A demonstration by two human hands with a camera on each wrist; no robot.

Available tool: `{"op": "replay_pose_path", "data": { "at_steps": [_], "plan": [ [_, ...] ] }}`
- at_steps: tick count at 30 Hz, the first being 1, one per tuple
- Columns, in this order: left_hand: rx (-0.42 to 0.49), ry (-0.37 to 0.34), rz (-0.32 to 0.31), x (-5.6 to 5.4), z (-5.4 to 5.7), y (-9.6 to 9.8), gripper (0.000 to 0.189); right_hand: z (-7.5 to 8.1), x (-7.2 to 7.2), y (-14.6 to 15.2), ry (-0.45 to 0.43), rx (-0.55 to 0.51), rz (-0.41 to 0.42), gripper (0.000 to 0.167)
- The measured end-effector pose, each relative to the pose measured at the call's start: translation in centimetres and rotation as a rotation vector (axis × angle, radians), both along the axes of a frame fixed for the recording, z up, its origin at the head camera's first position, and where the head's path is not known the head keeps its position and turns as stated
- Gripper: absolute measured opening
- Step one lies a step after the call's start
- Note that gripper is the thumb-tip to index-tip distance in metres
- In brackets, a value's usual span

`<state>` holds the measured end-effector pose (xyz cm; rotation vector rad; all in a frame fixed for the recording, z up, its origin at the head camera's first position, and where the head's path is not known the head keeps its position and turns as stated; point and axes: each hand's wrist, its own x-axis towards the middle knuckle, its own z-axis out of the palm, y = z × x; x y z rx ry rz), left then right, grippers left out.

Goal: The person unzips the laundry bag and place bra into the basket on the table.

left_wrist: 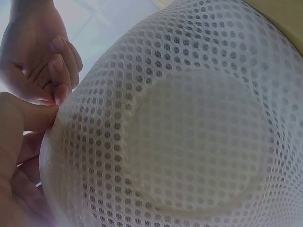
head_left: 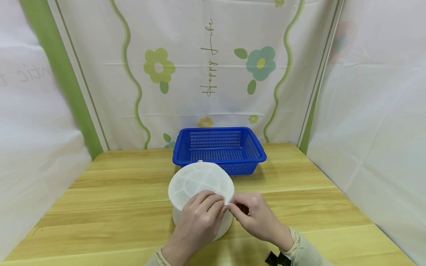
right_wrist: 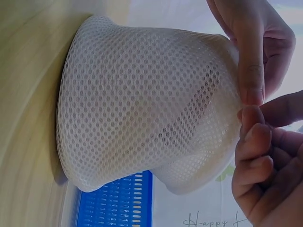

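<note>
A white mesh laundry bag [head_left: 201,181], round and drum-shaped, stands upright on the table. My left hand [head_left: 199,218] lies over the near right part of its top and grips the rim, fingers above and thumb at the edge. Beside it, my right hand [head_left: 256,216] pinches the rim's edge between thumb and forefinger, the two hands' fingertips almost meeting. What small part sits between the right fingertips is hidden. Through the mesh [left_wrist: 104,118] in the left wrist view, a pale round shape [left_wrist: 194,142] shows. The side wall [right_wrist: 123,104] bulges in the right wrist view.
Just behind the bag sits a blue plastic basket [head_left: 259,157] with slotted walls. The wooden table [head_left: 116,199] is bordered by a flower-print cloth [head_left: 213,107] at the back and white cloth sheets on both sides. A black strap [head_left: 277,258] circles the right wrist.
</note>
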<state>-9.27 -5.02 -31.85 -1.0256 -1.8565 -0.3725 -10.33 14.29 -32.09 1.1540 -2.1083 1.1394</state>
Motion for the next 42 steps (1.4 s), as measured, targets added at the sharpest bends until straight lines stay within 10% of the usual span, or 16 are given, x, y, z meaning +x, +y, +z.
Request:
{"op": "replay_pose_path", "data": {
  "at_steps": [42],
  "plan": [
    [-0.021, 0.012, 0.035, 0.05, -0.04, -0.11, 0.029, -0.04, -0.26, 0.26, -0.075, -0.072, -0.134, 0.033]
  ]
}}
